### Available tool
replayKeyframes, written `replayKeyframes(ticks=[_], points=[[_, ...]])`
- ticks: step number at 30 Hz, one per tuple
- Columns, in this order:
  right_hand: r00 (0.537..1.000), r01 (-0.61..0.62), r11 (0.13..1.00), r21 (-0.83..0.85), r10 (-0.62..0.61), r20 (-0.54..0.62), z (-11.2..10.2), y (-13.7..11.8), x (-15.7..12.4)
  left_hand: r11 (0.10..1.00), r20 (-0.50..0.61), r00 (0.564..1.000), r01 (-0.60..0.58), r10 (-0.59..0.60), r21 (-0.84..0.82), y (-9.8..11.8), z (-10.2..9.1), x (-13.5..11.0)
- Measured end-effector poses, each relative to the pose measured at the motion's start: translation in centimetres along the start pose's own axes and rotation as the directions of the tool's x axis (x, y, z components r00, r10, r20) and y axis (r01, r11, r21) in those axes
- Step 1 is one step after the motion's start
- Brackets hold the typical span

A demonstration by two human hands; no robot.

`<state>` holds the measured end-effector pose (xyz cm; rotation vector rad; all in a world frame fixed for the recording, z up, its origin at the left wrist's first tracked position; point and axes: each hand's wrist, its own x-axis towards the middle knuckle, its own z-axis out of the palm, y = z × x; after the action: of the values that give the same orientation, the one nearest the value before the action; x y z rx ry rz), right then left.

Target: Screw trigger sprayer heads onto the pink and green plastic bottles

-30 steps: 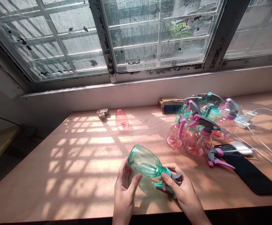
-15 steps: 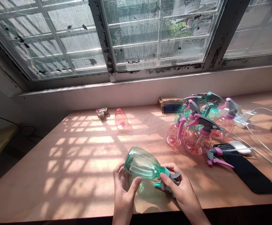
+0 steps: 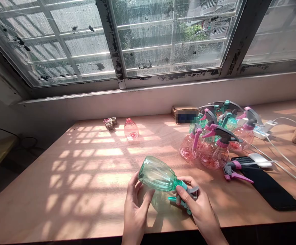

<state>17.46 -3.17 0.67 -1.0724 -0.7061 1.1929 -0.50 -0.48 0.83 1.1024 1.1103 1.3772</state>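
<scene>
A clear green spray bottle [image 3: 158, 173] is tilted on its side above the front of the table, its base up to the left and its neck lower to the right. My left hand [image 3: 137, 204] curves loosely about the base, fingertips at its edge and thumb just below. At the neck, my right hand [image 3: 197, 204] is closed around the teal collar of the spray head [image 3: 186, 197], thumb on top. Its teal trigger points left beneath the bottle. Part of the grey-and-teal head is hidden by my right fingers.
Several pink and green spray bottles [image 3: 214, 154] stand together at the right. Nearby lie a loose pink-and-grey spray head [image 3: 231, 170], a black phone [image 3: 273, 190] and white cables. A pink bottle without a head [image 3: 131, 131] stands farther back, near small blocks [image 3: 109, 123].
The green bottle has shifted slightly up and right, with its base raised a little. My left fingers and thumb have moved around the base; my right hand keeps its hold on the neck.
</scene>
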Motion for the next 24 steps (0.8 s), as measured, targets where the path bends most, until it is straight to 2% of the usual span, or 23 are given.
replayKeyframes(ticks=[7,12,18,24], points=[[1.000,-0.016,0.999,0.030,0.016,0.024,0.33,-0.05,-0.27,0.998,-0.086,0.996,-0.017,0.012,-0.065,0.81,0.68,-0.55],[1.000,0.003,1.000,-0.007,-0.003,0.024,0.43,-0.05,-0.35,1.000,-0.051,0.999,0.008,-0.009,-0.019,0.51,0.10,-0.16],[0.999,-0.030,0.999,0.012,0.029,0.027,0.40,-0.32,-0.30,0.997,-0.086,0.996,0.012,-0.019,-0.072,0.93,0.85,-0.32],[0.999,-0.031,0.999,0.014,0.031,0.027,0.31,-0.25,-0.27,0.995,0.021,0.999,0.034,-0.032,-0.089,0.47,0.04,0.00]])
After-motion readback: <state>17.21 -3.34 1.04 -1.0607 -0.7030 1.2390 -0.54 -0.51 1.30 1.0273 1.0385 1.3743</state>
